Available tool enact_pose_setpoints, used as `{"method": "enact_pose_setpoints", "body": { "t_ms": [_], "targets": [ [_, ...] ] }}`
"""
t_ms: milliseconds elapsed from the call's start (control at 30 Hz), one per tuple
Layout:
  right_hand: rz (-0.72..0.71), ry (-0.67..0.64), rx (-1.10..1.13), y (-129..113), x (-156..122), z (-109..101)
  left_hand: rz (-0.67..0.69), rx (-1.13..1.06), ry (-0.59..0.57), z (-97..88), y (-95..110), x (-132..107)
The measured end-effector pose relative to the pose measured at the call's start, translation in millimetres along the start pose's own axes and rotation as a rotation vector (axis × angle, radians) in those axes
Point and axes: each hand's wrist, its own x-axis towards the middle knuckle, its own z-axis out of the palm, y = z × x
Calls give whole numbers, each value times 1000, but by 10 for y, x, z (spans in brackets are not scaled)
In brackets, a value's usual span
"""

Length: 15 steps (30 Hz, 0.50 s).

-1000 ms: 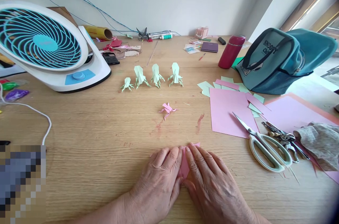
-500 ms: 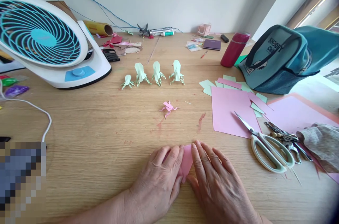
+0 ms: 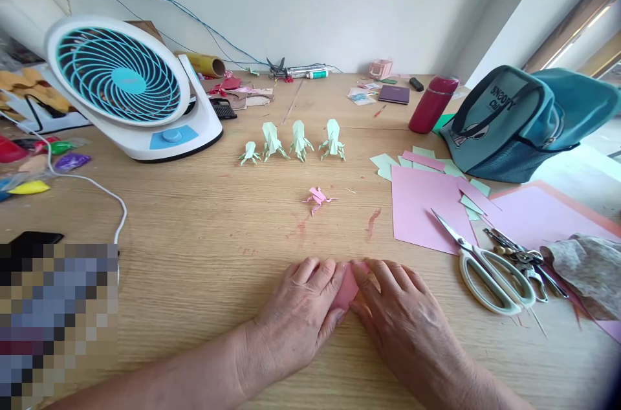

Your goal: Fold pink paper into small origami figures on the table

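Note:
A small folded piece of pink paper [image 3: 350,286] lies on the wooden table [image 3: 204,235] near the front edge. My left hand [image 3: 301,313] lies flat on its left side, fingers stretched out and pressing it. My right hand [image 3: 403,313] presses its right side the same way. Most of the paper is hidden under the fingers. Farther back sits a small pink paper frog [image 3: 317,197]. Behind it stands a row of several pale green paper frogs [image 3: 298,139].
Pink sheets [image 3: 422,213] and green scraps lie at the right with white-handled scissors [image 3: 485,268], keys and a cloth. A teal bag [image 3: 524,119] and a red bottle [image 3: 427,103] stand behind them. A white-and-teal fan [image 3: 129,90] stands at back left, its cable trailing forward.
The view has swung left and slightly back, showing more of the fan side. Both hands stay pressed on the pink paper, their fingers closer together over it.

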Motion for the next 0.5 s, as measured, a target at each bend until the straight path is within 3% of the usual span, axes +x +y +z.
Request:
{"method": "enact_pose_setpoints", "body": {
  "t_ms": [167,400,500],
  "targets": [
    [-43,-26,50,33,10,-60,76,51,58,13,-1,-21],
    [-258,-110,167,177,-91,2,239,176,259,63,-30,-54],
    [-339,-151,214,274,-176,27,255,186,270,75,-46,-63]
  ]
}}
